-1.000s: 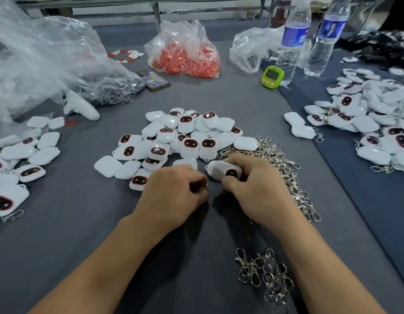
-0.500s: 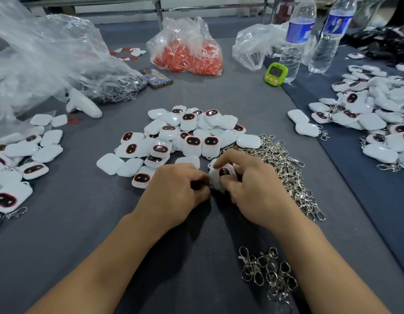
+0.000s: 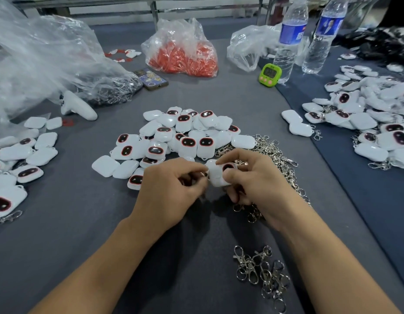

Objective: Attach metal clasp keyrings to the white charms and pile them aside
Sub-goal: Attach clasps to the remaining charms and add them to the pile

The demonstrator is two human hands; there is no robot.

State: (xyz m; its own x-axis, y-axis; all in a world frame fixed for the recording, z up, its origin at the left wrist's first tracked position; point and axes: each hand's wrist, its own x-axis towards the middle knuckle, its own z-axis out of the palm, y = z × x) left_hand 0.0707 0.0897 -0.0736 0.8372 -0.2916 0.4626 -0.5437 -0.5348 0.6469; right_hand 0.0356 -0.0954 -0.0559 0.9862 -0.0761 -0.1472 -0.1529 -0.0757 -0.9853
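— What have the hands got?
— My right hand [image 3: 257, 184] grips a white charm [image 3: 219, 176], thumb on its face. My left hand [image 3: 171, 191] is curled tight, pinching a clasp keyring [image 3: 202, 174], mostly hidden, at the charm's edge.
— Around them?
— Loose charms [image 3: 185, 137] just beyond, the keyring heap [image 3: 273, 152] under my right wrist, and a small keyring bunch [image 3: 262, 270] beside my right forearm.
— Room?
— Bare grey cloth [image 3: 71, 223] left of my left arm, and clasped charms [image 3: 15, 155] at the left edge.

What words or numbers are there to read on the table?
Nothing reads clearly.
Bottle by the timer: white label writing, too blurred.
Other bottle: label print too small.
Timer screen: digits too blurred.
Phone: pictures only, no readable words.
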